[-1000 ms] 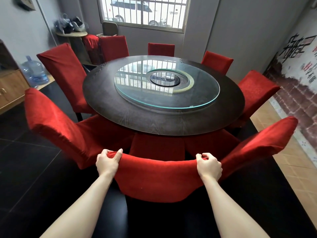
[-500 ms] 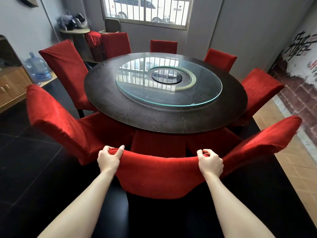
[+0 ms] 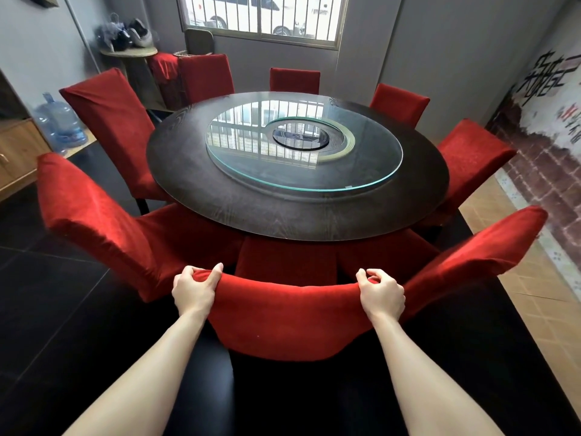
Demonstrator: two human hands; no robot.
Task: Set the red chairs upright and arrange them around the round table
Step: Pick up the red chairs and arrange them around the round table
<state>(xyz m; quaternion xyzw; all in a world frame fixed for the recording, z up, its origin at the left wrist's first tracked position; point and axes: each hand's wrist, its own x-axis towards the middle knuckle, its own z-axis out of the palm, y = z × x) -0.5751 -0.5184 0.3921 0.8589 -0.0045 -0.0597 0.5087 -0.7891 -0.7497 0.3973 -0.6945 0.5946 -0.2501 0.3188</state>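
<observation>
Table point(image 3: 283, 221), left hand point(image 3: 193, 289), right hand point(image 3: 382, 294) (gripping chair-top point(image 3: 289, 297))

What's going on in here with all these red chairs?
A person grips the top of the backrest of the nearest chair, left hand on one corner and right hand on the other. It stands upright, seat pushed in toward the round table. The other chairs stand upright around the table too.
</observation>
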